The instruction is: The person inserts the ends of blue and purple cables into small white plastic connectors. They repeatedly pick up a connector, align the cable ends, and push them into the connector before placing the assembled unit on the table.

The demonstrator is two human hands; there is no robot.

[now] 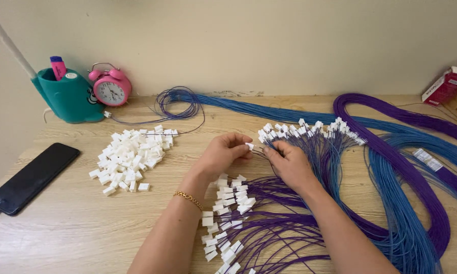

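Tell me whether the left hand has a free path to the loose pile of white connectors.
Probably yes: the left hand is beside the pile of white connectors, with only bare table between them.

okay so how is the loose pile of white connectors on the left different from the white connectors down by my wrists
The loose pile of white connectors lies heaped with no wires, left of the left hand. The wired connectors each sit on a purple wire and lie in a rough row between both forearms, below the right hand. Both are small white plastic blocks on the wooden table.
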